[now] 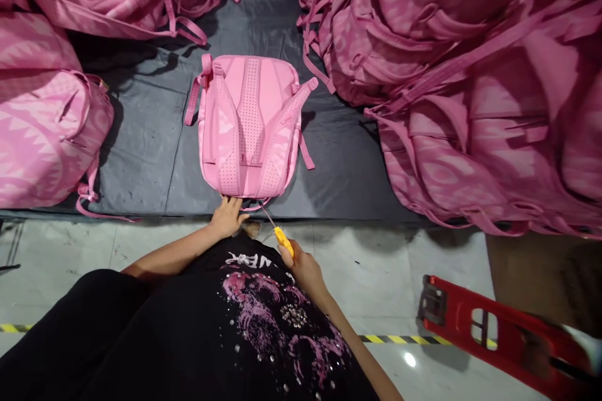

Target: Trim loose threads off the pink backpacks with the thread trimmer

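Note:
A pink backpack (251, 113) lies with its straps and padded back panel facing up on a dark-covered table, its near end at the front edge. The fingertips of my left hand (227, 218) touch that near end at its left, with the thumb held apart. My right hand (301, 263) is closed around the yellow handle of a thin-shafted tool (284, 242). The tool's metal tip points up and left to a thin pink loop (256, 205) at the backpack's near edge. Whether the tip touches the loop I cannot tell.
Pink patterned backpacks (42, 131) lie at the left, and more backpacks (470, 156) are heaped at the right. Dark sheeting (141, 156) covers the table. A red metal piece of equipment (508, 332) stands on the floor at lower right, near yellow-black floor tape (399, 339).

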`<state>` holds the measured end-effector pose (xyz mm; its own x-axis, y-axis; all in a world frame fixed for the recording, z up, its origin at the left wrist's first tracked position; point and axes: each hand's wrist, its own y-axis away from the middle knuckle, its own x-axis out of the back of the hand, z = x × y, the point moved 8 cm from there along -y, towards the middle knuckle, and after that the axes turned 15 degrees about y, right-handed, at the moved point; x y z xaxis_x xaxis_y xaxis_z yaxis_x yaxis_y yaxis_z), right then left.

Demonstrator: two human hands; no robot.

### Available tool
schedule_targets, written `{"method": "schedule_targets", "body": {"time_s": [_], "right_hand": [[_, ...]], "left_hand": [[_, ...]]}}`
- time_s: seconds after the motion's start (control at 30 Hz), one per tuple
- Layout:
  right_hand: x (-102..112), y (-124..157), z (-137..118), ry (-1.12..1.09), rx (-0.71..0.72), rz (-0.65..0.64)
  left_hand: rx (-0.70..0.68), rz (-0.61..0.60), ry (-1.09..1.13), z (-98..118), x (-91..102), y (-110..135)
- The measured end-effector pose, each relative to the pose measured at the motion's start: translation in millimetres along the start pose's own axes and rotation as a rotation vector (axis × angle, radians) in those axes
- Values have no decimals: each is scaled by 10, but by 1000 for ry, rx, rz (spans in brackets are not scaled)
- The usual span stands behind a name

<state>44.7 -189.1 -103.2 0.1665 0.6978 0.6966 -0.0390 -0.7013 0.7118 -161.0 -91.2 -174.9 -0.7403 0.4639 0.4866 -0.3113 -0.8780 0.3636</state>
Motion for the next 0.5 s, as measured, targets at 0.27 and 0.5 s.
{"method": "schedule_targets", "body": {"time_s": [0.27,0.5], "right_hand": [[42,-96,190,98,41,-19],[208,-228,157,60,89,73]], "left_hand": [[276,238,229,-3,74,-413],[186,184,141,249,80,-57]]}}
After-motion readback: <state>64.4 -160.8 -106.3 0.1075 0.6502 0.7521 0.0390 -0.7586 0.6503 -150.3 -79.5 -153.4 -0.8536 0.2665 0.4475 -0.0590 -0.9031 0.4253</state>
